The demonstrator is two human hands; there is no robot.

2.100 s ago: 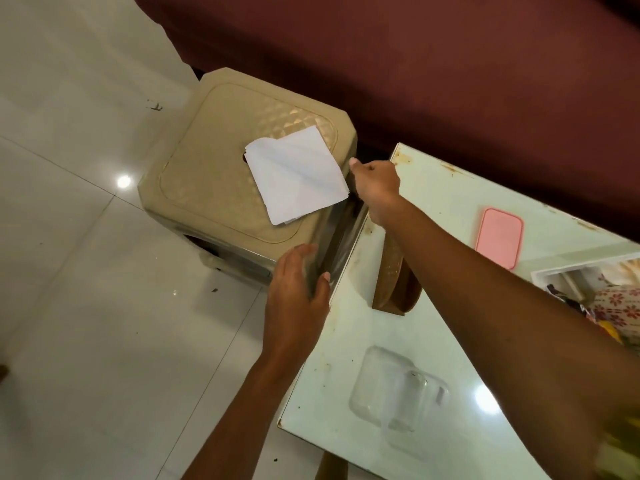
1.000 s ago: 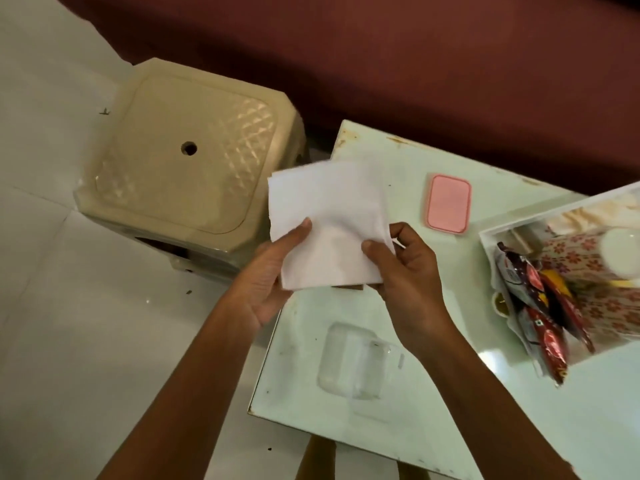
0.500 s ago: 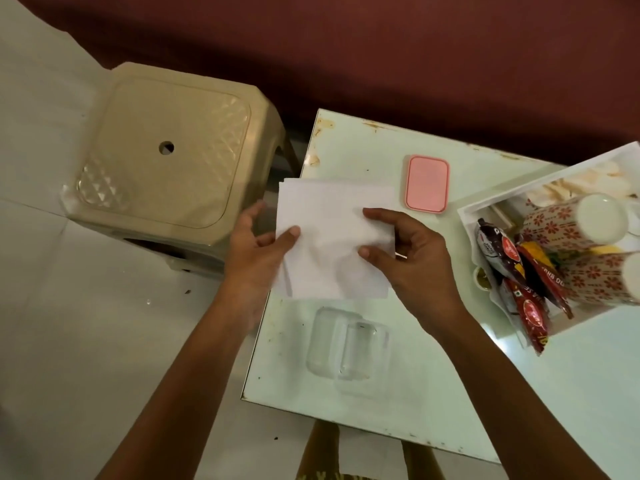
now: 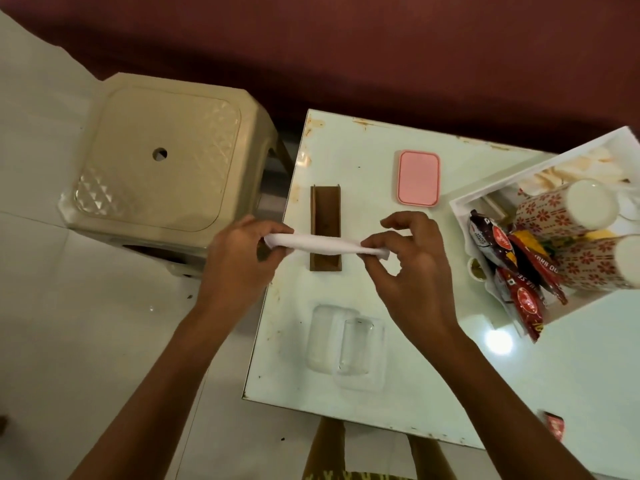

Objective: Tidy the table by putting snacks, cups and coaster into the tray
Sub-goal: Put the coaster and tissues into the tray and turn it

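Both hands hold a stack of white paper napkins (image 4: 325, 244) edge-on above the glass table (image 4: 433, 372). My left hand (image 4: 239, 258) pinches its left end, my right hand (image 4: 405, 261) pinches its right end. Directly below the napkins stands a brown wooden napkin holder (image 4: 325, 216). A white tray (image 4: 485, 199) at the right holds two floral cups (image 4: 561, 209) lying on their sides and red snack packets (image 4: 519, 278). A pink rectangular lid or coaster (image 4: 418, 177) lies on the table behind the holder.
A beige plastic stool (image 4: 162, 164) stands on the white floor left of the table. A clear plastic box (image 4: 346, 348) shows at the table's near part. A small red packet (image 4: 554, 426) lies at the near right edge. A dark red sofa runs along the back.
The napkins were lifted off the stool, brought over the table and turned from flat to edge-on. The camera swung right, bringing the tray and the wooden holder into view.
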